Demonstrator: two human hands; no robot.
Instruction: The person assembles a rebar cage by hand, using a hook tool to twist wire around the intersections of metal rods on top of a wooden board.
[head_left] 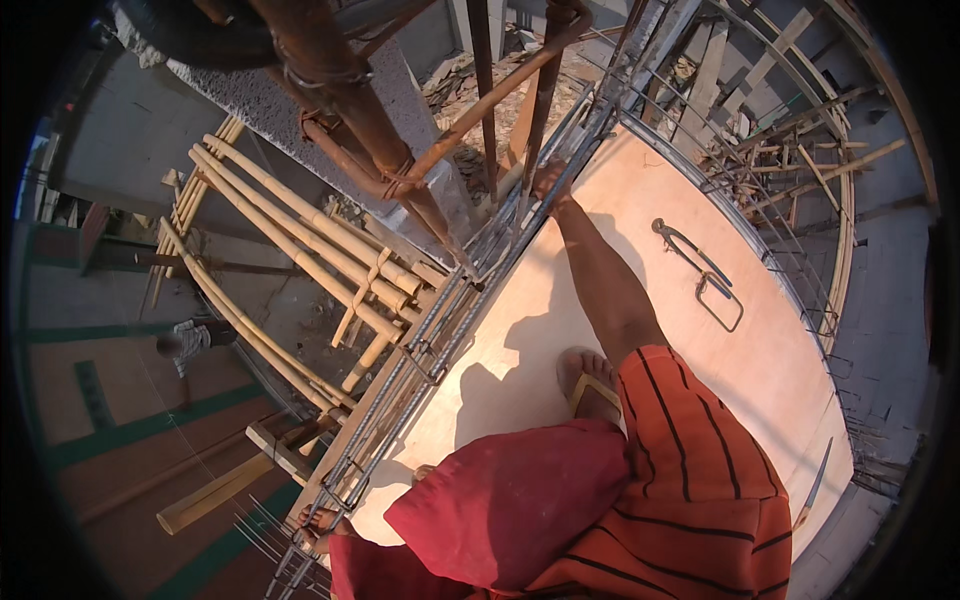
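A long cage of steel reinforcing bars (415, 355) runs diagonally along the left edge of a pale plywood sheet (640, 215). My right arm reaches far out over the sheet, and my right hand (552, 182) is closed around a bar near the cage's far end. Down at the near left, my left hand (322, 522) grips the cage's near end; my sleeve partly hides it. A pair of pincers (690, 250) with a bent metal loop lies on the plywood to the right of my right arm. My sandalled foot (590, 380) stands on the sheet.
Rusty metal poles (350, 110) rise beside a rough concrete column (270, 110). Bamboo poles (300, 240) lie beyond the cage's left side, above a drop. A person (190, 345) is far below. More thin bars line the right edge; a pointed blade (815, 485) lies near there.
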